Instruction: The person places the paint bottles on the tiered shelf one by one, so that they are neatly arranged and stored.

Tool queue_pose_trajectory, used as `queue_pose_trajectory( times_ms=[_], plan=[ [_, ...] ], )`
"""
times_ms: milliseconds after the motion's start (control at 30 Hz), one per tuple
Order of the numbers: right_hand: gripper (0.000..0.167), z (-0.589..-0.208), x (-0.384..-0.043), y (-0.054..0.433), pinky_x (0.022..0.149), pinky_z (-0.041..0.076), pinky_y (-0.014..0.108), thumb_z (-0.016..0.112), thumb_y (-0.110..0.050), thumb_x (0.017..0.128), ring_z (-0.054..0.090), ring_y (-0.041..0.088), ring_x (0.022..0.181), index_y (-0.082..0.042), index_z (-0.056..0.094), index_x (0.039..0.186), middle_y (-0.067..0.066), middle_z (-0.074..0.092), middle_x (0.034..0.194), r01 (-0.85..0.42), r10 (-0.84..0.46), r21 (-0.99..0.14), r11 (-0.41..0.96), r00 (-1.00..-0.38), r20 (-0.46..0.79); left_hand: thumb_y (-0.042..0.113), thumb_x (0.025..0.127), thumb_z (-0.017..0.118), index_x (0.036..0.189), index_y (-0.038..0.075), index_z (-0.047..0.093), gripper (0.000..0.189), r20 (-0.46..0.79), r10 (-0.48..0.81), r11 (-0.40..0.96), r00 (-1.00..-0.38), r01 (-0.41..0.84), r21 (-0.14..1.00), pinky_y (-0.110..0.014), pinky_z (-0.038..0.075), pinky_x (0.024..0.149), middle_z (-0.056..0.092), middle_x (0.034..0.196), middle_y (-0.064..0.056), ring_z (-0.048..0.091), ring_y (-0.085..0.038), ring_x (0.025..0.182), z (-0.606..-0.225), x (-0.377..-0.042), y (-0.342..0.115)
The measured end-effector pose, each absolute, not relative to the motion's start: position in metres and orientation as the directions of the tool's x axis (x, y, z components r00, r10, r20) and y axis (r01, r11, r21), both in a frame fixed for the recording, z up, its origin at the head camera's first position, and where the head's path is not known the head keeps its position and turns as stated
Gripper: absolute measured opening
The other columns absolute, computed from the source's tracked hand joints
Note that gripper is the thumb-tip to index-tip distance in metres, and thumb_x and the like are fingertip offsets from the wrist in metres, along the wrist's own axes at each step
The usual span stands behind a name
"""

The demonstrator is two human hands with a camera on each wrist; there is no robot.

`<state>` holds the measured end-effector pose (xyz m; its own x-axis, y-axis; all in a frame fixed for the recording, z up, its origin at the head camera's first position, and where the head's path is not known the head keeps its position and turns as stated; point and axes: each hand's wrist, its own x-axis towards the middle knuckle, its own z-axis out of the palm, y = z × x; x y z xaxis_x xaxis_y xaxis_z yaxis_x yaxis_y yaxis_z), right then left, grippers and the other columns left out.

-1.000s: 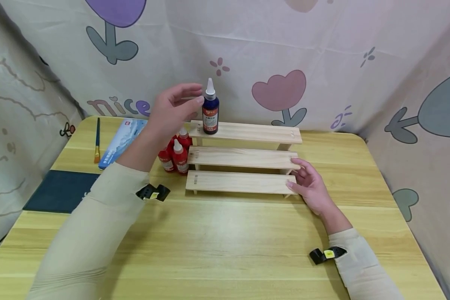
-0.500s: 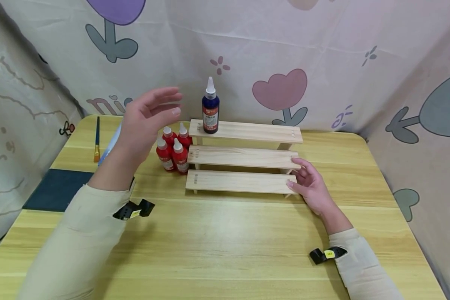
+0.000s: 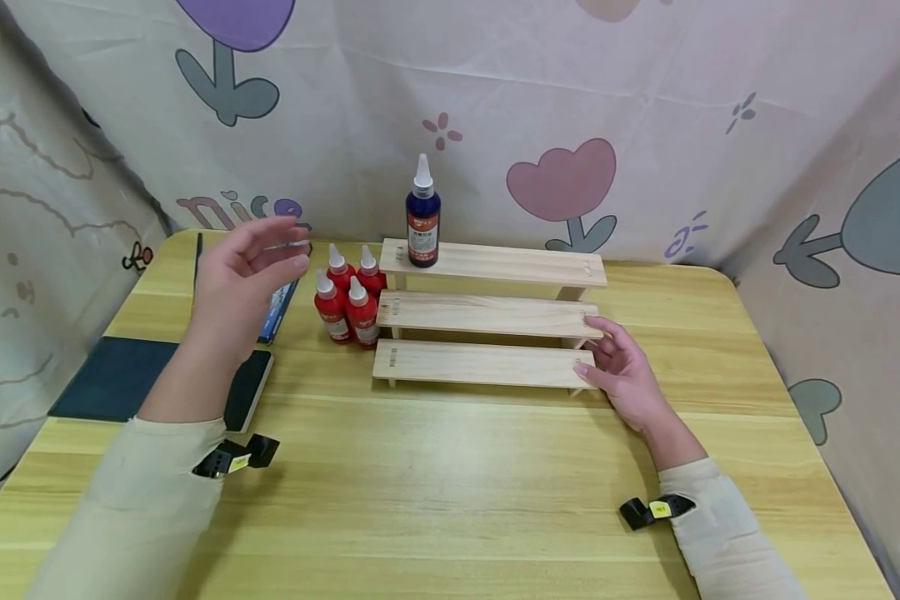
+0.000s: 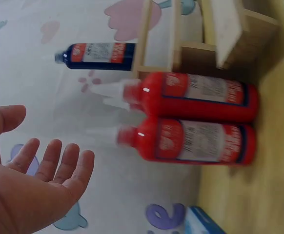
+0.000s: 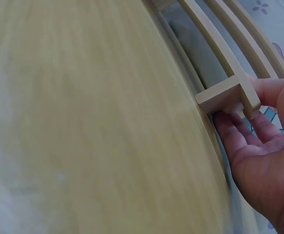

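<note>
A three-tier wooden display rack [image 3: 487, 315] stands on the table. My right hand [image 3: 621, 372] grips its right end; in the right wrist view the thumb lies on the lowest tier and the fingers [image 5: 230, 129] curl beneath by the leg [image 5: 220, 95]. On the left end of the top tier stands a dark blue squeeze bottle [image 3: 423, 221] with a white pointed cap. Several red squeeze bottles [image 3: 363, 312] cluster upright just left of the rack. My left hand [image 3: 243, 287] holds nothing, fingers relaxed and parted from the thumb, raised to the left of the red bottles.
Under the left forearm lies a dark flat book-like item [image 3: 120, 379] on the wooden table [image 3: 450, 483]. A blue box [image 3: 276, 308] shows partly behind the left hand, which also hides most of a paintbrush [image 3: 198, 248]. Patterned cloth [image 3: 480, 75] hangs behind the table.
My left hand has drawn away from the blue bottle, moving left and down past the red bottles. The blue bottle stays on the top tier. My right hand keeps its grip on the rack.
</note>
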<state>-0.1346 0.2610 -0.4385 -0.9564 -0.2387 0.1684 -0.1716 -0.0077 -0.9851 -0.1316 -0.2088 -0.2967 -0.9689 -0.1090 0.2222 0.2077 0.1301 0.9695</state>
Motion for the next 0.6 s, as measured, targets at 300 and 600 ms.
queue_pose_trajectory(
  times_ms=[300, 600],
  plan=[
    [0.069, -0.438, -0.134, 0.261, 0.099, 0.045, 0.027, 0.062, 0.022, 0.086, 0.052, 0.026, 0.123, -0.004, 0.042, 0.147, 0.01, 0.057, 0.134, -0.174, -0.24, -0.984, -0.019, -0.955, 0.174, 0.018, 0.098, 0.068, 0.133, 0.006, 0.06, 0.038, 0.087, -0.131, 0.274, -0.988, 0.049, 0.96, -0.017, 0.049, 0.089, 0.058, 0.131, -0.008, 0.057, -0.019, 0.116, -0.331, -0.131, -0.216],
    [0.07, -0.438, -0.135, 0.262, 0.097, 0.047, 0.027, 0.062, 0.022, 0.086, 0.052, 0.026, 0.122, -0.005, 0.042, 0.147, 0.01, 0.057, 0.134, -0.171, -0.246, -0.985, -0.014, -0.954, 0.169, 0.026, 0.096, 0.069, 0.136, 0.008, 0.06, 0.045, -0.012, -0.108, 0.388, -0.994, -0.054, 0.92, -0.018, 0.05, 0.083, 0.055, 0.135, -0.009, 0.054, -0.024, 0.119, -0.351, -0.135, -0.214]
  ],
)
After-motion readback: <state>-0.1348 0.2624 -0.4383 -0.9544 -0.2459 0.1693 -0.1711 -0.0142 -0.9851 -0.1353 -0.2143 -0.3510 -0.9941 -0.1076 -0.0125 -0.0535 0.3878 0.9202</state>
